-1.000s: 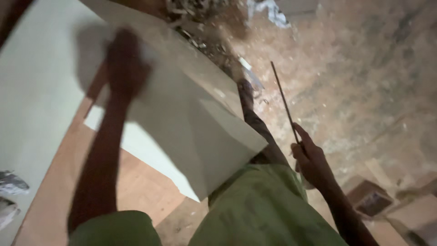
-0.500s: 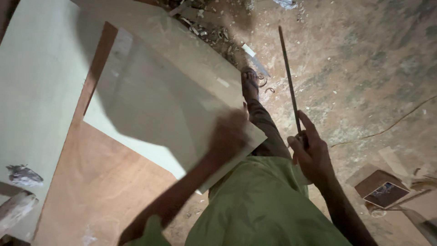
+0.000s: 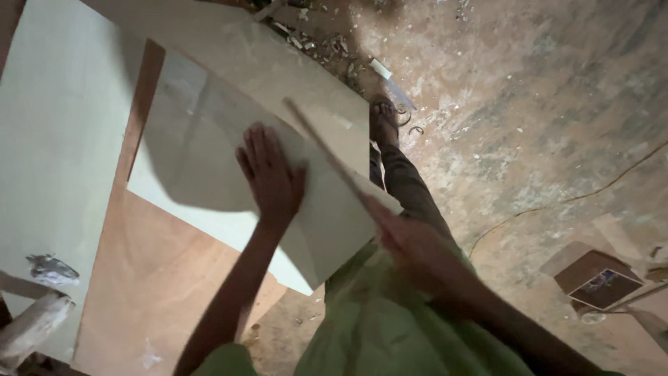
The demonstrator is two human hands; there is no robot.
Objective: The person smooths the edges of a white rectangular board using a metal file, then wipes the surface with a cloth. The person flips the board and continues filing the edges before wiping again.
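Pale glossy laminate sheet (image 3: 209, 139) flat on brown plywood board (image 3: 153, 278); left hand (image 3: 271, 177) moved up from sheet edge, now splayed open on it; right hand (image 3: 410, 244) swung thin straight stick (image 3: 327, 157) over sheet, fist closed around it; dusty dirt floor (image 3: 529, 125).

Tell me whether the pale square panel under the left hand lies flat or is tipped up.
Flat. The pale panel rests on the brown board, the left hand spread palm-down on it; one corner overhangs the board's edge.

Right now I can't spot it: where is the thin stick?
In the head view, the thin stick slants across the pale panel, held in the right hand, just right of the left hand.
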